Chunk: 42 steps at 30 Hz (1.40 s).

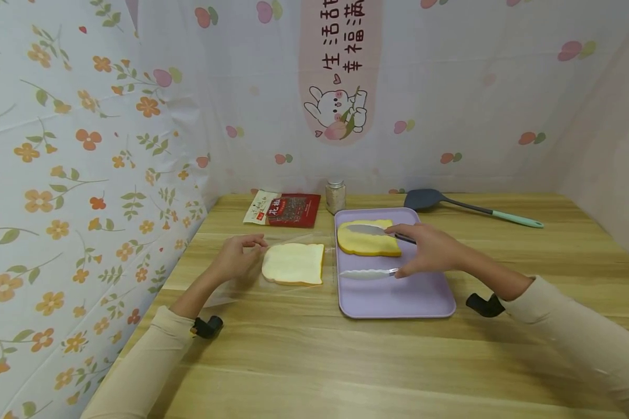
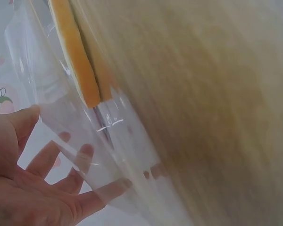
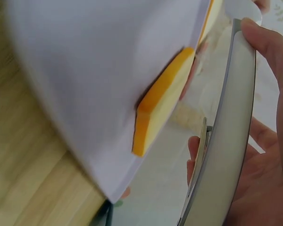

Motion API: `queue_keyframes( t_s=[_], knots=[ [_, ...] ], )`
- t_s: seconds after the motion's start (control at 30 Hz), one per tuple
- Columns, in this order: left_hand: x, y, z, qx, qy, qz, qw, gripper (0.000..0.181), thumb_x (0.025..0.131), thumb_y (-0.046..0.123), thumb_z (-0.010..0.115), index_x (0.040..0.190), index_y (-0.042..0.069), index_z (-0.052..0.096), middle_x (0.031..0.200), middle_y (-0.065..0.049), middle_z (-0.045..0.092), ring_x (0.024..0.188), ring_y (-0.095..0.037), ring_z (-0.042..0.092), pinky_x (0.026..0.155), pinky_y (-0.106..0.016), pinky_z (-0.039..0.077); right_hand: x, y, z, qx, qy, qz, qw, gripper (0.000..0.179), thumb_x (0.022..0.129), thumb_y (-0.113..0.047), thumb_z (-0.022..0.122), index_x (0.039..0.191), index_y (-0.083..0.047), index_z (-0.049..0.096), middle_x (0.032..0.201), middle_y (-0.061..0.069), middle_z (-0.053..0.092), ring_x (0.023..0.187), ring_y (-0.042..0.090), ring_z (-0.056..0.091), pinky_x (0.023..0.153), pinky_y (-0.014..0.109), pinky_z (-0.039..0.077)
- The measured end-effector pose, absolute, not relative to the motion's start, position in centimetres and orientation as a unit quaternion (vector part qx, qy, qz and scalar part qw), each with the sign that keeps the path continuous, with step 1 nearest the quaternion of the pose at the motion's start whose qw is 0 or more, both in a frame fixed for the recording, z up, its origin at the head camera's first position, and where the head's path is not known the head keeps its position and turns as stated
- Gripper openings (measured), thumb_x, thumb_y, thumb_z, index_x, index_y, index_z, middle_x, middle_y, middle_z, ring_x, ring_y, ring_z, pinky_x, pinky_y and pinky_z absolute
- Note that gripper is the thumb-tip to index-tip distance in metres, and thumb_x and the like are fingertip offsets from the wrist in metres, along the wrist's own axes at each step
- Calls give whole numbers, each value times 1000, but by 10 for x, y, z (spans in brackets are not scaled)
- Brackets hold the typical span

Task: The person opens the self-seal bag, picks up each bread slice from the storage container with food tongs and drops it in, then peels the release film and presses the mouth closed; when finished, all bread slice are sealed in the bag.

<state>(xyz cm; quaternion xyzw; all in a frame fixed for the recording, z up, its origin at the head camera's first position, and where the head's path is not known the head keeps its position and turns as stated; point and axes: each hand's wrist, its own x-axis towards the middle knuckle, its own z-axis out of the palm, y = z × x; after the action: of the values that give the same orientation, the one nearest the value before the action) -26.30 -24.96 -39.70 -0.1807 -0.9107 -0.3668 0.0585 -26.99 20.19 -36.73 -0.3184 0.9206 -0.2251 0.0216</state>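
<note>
A pair of tongs (image 1: 366, 274) is held in my right hand (image 1: 434, 250), with its two arms spread wide between thumb and fingers. One arm lies over a bread slice (image 1: 364, 244) on the lilac tray (image 1: 398, 302); the pale wavy-edged arm is over the bare tray. In the right wrist view, the thumb presses the long metal arm (image 3: 233, 127). My left hand (image 1: 237, 256) is at the left end of a clear plastic bag (image 2: 61, 101) containing another bread slice (image 1: 293, 263). Its thumb touches the bag's edge, while spread fingers show through the film.
Behind the bag lies a red seasoning packet (image 1: 288, 210), with a small glass jar (image 1: 335, 196) beside it. A dark spatula (image 1: 424, 199) with a mint handle lies behind the tray to the right. Patterned curtains (image 1: 262, 105) stand along the table's back and left.
</note>
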Motion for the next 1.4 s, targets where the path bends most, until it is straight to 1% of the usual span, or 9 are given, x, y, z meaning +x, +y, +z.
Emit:
queue_keyframes(
  t_s=[0.07, 0.33, 0.43, 0.53, 0.57, 0.67, 0.93, 1.27, 1.4],
  knots=[
    [-262, -250, -396, -179, -911, -366, 59, 14, 98, 12, 63, 100, 1, 73, 134, -21, 60, 112, -44, 62, 90, -54, 51, -272, 208, -367, -317, 921, -226, 20, 91, 65, -49, 90, 141, -15, 53, 141, 13, 56, 126, 35, 53, 98, 57, 44],
    [-263, -251, -395, -191, -909, -366, 65, 13, 97, 9, 63, 99, 1, 73, 132, -23, 60, 116, -42, 61, 89, -54, 51, -277, 228, -364, -310, 924, -222, 19, 93, 66, -50, 90, 141, -9, 52, 140, 17, 56, 126, 37, 52, 98, 59, 43],
    [-263, -252, -396, -197, -908, -364, 67, 13, 97, 9, 63, 99, 1, 74, 132, -24, 60, 116, -42, 61, 82, -51, 53, -279, 234, -364, -300, 927, -223, 23, 93, 67, -50, 89, 141, -8, 52, 143, 19, 52, 131, 41, 47, 101, 62, 39],
    [-263, -252, -397, -201, -908, -362, 66, 14, 97, 10, 63, 100, 1, 74, 132, -24, 59, 115, -42, 62, 81, -50, 53, -282, 239, -366, -299, 927, -224, 21, 92, 67, -48, 90, 141, -8, 52, 145, 22, 50, 132, 43, 46, 100, 63, 40],
    [-263, -252, -397, -200, -907, -364, 64, 14, 97, 10, 63, 100, 1, 74, 132, -24, 59, 114, -43, 62, 82, -50, 53, -284, 241, -367, -299, 927, -224, 20, 92, 67, -47, 90, 141, -8, 52, 145, 22, 49, 132, 43, 46, 101, 63, 40],
    [-263, -252, -397, -202, -906, -367, 64, 14, 97, 10, 64, 100, 0, 73, 132, -25, 60, 114, -44, 61, 92, -55, 50, -287, 244, -368, -296, 928, -226, 21, 90, 67, -45, 90, 140, -8, 52, 144, 23, 50, 131, 43, 47, 100, 63, 41],
    [-263, -252, -397, -206, -902, -373, 68, 12, 96, 7, 65, 99, -1, 73, 130, -27, 60, 117, -45, 60, 96, -58, 46, -294, 250, -368, -286, 933, -215, 21, 90, 67, -46, 90, 139, -6, 53, 143, 22, 51, 130, 43, 48, 101, 63, 39],
    [-263, -252, -397, -194, -905, -373, 56, 13, 96, 8, 64, 99, 0, 73, 132, -25, 59, 117, -44, 60, 96, -56, 47, -308, 262, -372, -281, 935, -215, 34, 95, 68, -48, 89, 141, -3, 49, 143, 25, 50, 131, 47, 44, 101, 67, 37],
    [-262, -251, -398, -197, -907, -366, 61, 13, 96, 7, 63, 99, 0, 74, 131, -24, 60, 114, -43, 61, 88, -51, 51, -314, 268, -375, -278, 937, -208, 38, 96, 69, -51, 88, 143, -4, 48, 144, 25, 49, 131, 48, 43, 100, 67, 37]
  ],
)
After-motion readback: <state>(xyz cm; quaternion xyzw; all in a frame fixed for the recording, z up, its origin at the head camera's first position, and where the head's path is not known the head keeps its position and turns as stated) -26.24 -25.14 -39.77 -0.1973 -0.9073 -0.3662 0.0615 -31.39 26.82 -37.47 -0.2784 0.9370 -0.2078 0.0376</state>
